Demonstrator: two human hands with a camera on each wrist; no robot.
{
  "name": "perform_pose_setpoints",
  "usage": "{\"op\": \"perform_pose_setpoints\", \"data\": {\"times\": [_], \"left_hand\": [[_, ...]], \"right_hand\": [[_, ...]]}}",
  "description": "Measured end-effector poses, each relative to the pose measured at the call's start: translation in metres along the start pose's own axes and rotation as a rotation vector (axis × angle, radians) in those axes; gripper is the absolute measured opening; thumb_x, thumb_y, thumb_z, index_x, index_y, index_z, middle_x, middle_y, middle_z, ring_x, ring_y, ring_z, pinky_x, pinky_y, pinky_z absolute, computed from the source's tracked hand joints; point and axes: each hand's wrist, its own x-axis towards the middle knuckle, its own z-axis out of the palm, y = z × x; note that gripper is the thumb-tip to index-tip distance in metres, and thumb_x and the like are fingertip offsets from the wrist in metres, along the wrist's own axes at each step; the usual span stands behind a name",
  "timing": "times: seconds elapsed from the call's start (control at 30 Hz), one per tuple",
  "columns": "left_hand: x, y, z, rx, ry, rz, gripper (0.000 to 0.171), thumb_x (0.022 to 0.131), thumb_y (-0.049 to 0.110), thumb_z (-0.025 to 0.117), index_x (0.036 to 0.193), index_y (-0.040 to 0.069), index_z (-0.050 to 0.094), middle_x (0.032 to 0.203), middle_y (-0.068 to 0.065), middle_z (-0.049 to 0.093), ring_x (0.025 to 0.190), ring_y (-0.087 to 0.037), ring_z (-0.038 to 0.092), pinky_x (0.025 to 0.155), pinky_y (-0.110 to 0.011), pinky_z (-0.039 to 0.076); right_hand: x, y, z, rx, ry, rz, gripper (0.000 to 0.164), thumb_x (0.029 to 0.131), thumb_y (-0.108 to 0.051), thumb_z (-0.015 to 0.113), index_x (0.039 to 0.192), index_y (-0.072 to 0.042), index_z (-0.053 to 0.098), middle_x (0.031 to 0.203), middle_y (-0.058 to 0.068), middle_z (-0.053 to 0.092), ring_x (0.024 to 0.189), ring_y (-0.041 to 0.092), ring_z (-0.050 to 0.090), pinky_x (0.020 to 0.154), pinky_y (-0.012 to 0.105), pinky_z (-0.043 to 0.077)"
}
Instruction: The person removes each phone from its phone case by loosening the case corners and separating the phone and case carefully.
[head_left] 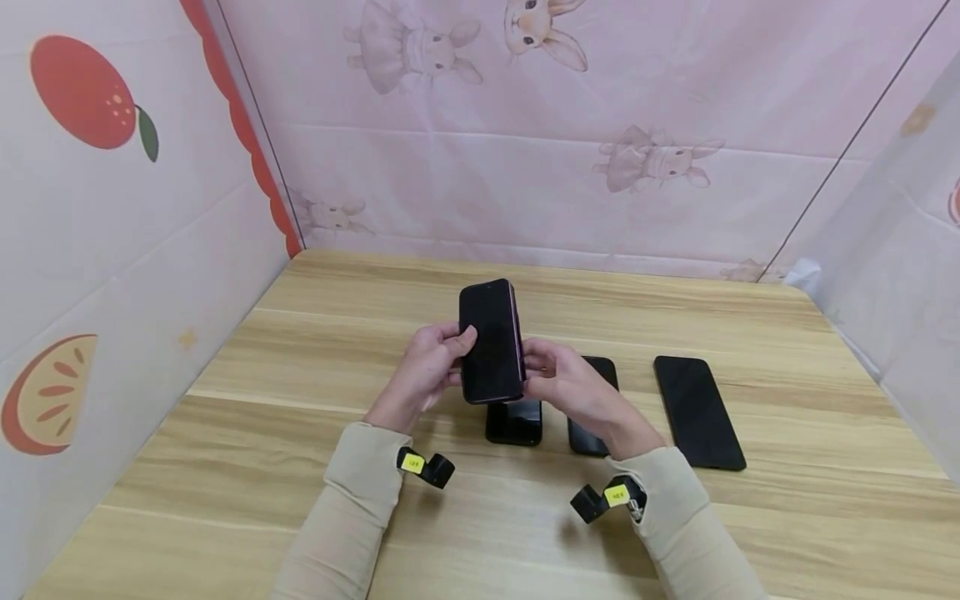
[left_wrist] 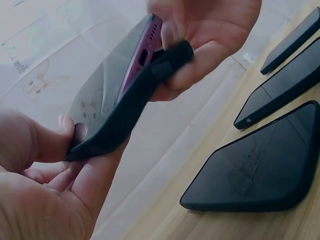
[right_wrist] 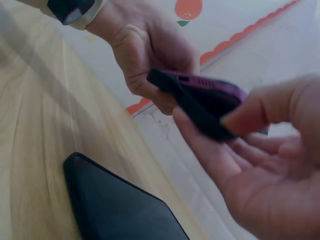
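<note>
Above the table, both hands hold a purple-edged smartphone [head_left: 491,342] with a dark screen. My left hand [head_left: 423,367] grips its left side, the thumb lying over the screen's edge and the fingers behind. At the lower right corner, my right hand [head_left: 573,387] pinches a black phone case [left_wrist: 117,117] between thumb and fingers. In the left wrist view the case is bent away from the phone's purple bottom edge [left_wrist: 142,55], where the port and speaker holes show. The right wrist view shows the same gap, slightly blurred. The far end of the case is hidden.
A dark phone [head_left: 513,425] lies on the wooden table just below the held one. A second phone [head_left: 592,433] lies partly behind my right forearm, and a third phone [head_left: 699,412] farther right. Printed cloth walls [head_left: 480,200] stand behind the table and at its sides.
</note>
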Motion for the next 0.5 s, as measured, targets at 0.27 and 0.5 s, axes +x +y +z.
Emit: {"op": "perform_pose_setpoints", "data": {"times": [0.27, 0.5], "left_hand": [[-0.001, -0.0007, 0.0028, 0.005, -0.021, 0.022, 0.037, 0.104, 0.017, 0.051, 0.13, -0.008, 0.052, 0.094, -0.006, 0.071, 0.076, -0.016, 0.072, 0.068, -0.033, 0.062], [0.0026, -0.0035, 0.0059, 0.07, 0.062, 0.042, 0.035, 0.102, 0.017, 0.057, 0.127, -0.007, 0.055, 0.103, -0.017, 0.072, 0.075, -0.016, 0.072, 0.068, -0.034, 0.062]], "right_hand": [[0.0033, 0.0028, 0.004, -0.158, 0.095, -0.034, 0.047, 0.09, 0.01, 0.049, 0.136, 0.001, 0.049, 0.127, 0.022, 0.062, 0.109, 0.024, 0.065, 0.087, 0.029, 0.055], [0.0043, 0.0043, 0.0095, -0.317, 0.223, -0.049, 0.055, 0.092, 0.011, 0.051, 0.143, -0.005, 0.041, 0.123, 0.02, 0.06, 0.101, 0.026, 0.067, 0.081, 0.034, 0.056]]}}
